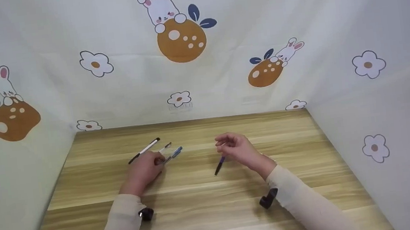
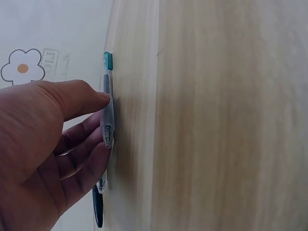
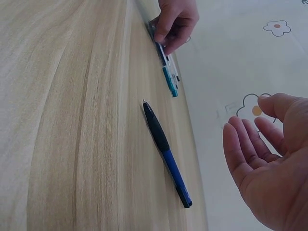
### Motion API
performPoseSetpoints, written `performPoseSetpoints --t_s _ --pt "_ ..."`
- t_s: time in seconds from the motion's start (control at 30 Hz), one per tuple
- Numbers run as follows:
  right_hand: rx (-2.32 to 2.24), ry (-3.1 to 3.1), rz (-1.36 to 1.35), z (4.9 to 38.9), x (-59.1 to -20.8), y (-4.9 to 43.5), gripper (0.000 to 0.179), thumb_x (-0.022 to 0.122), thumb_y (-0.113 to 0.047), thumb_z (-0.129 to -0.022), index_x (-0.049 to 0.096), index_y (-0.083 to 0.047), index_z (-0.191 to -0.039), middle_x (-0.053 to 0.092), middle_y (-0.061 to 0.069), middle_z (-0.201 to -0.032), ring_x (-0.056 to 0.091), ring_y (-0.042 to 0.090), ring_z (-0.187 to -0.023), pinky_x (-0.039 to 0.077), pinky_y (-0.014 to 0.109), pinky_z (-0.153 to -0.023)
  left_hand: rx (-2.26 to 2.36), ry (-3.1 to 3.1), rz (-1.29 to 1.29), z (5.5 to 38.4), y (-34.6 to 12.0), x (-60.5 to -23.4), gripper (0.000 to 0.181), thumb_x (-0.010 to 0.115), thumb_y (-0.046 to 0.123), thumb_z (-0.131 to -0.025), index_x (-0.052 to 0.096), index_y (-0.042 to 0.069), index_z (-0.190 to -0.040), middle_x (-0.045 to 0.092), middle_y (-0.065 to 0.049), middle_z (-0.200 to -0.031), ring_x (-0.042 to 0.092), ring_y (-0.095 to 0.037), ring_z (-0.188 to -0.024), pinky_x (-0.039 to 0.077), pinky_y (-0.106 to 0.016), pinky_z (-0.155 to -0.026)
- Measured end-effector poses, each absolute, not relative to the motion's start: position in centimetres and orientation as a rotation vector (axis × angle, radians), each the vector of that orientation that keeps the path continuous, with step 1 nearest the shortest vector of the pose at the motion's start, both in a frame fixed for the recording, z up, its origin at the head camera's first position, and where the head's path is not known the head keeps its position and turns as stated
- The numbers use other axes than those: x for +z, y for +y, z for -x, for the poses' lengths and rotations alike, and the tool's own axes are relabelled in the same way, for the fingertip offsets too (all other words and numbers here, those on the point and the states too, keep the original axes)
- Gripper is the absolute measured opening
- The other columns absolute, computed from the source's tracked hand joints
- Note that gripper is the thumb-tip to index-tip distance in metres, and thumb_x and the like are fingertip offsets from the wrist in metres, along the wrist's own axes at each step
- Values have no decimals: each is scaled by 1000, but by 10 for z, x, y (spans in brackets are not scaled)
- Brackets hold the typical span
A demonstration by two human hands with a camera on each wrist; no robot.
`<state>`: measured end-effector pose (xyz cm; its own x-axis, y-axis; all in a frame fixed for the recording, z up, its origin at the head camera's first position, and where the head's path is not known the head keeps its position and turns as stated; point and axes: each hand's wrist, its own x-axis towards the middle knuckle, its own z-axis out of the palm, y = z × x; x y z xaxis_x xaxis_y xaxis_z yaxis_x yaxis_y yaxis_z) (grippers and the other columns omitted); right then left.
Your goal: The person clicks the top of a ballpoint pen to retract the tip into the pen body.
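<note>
Forearms (image 1: 121, 223) angled inward, left fingers (image 2: 82, 98) pinching pen (image 2: 107, 116)

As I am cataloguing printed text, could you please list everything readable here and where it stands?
"Juice", partly cut off: on the patterned backdrop, upper right in the head view.
Faint boxed print under the backdrop's middle flower: too blurred to read.
Blue-and-black pen, pens at the left hand: nothing legible.

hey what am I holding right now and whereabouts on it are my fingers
Your left hand pinches the teal-ended pen by its clear barrel, leaving the teal end sticking out. Your right hand holds nothing.
</note>
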<state>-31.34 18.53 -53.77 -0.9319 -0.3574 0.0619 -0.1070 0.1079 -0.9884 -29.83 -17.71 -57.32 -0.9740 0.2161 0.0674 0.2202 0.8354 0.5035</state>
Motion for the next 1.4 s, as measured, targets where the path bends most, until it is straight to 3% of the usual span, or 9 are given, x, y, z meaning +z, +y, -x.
performPoseSetpoints --t_s 0.3,0.5,0.67,0.87,1.03,1.2,1.4 --pt "-1926 2172 458 314 -538 185 29 74 -1 -103 71 5 -131 72 26 -123 74 16 -99 62 27 -85 -859 -3002 343 299 -178 -574 20 78 8 -97 83 8 -116 75 -6 -104 63 -24 -89 57 -51 -87" --pt "-1912 2150 441 313 -537 186 28 72 -1 -105 70 5 -132 72 16 -119 74 16 -101 63 31 -89 -860 -2987 348 300 -178 -575 19 77 8 -95 83 8 -113 77 -5 -104 65 -23 -89 58 -51 -86" --pt "-1913 2155 429 314 -540 188 30 73 -1 -104 69 8 -132 73 13 -118 74 16 -99 64 42 -95 -859 -2985 321 301 -178 -575 21 77 10 -95 82 8 -115 78 -5 -107 68 -24 -92 59 -52 -89" --pt "-1907 2218 420 316 -542 194 26 76 -1 -103 72 6 -128 74 21 -118 76 21 -100 60 57 -102 -891 -2970 303 299 -171 -569 21 78 13 -98 79 6 -118 76 -8 -108 70 -27 -99 58 -53 -93" --pt "-1834 2350 449 318 -545 204 23 76 -1 -103 74 5 -125 75 22 -114 74 21 -97 64 42 -91 -942 -2908 355 297 -158 -564 18 80 11 -99 78 3 -115 74 -10 -107 69 -27 -100 58 -52 -93" --pt "-1786 2443 472 321 -548 214 22 75 1 -102 73 6 -124 77 20 -111 72 18 -92 61 25 -79 -989 -2891 359 297 -140 -561 16 80 11 -99 79 5 -114 73 -8 -108 68 -25 -99 59 -49 -92" --pt "-1737 2528 435 324 -552 224 25 77 -1 -102 73 7 -125 78 16 -110 71 17 -93 58 23 -79 -1032 -2900 409 296 -113 -559 14 77 13 -100 80 10 -114 72 -4 -109 67 -22 -101 58 -45 -93"
